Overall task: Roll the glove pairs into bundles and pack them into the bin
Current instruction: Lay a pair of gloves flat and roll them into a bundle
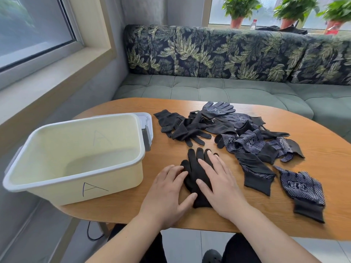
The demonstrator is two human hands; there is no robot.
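Both my hands lie flat on a black glove (195,173) in the lower middle of the frame, on the wooden table (117,211). My left hand (167,190) is spread, fingers straight, with the fingertips on the glove's left edge and the thumb touching it near the cuff. My right hand (220,183) is also flat and relaxed, and covers the glove's right side; its fingers reach up along the glove's fingers. Neither hand grasps anything; both only press down. The glove lies unrolled, fingers toward the top of the frame and cuff toward the bottom. I cannot tell whether a second glove lies under it.

The bin (106,188) stands at the left of the frame on the table, just beside my left hand but not touching it. It is pale yellow with a white rim and has a letter A (91,187) drawn on its front wall. No glove shows inside it.

The pile (228,128) of loose gloves spreads across the middle and right of the frame, above my hands, some plain black and some dark blue with white dots. One dotted glove (303,186) lies apart at the lower right, near the table's edge.

Behind the table, across the upper frame, runs a sofa (209,88) with a leaf-print back. Potted plants (239,8) stand on the sill at the upper right.
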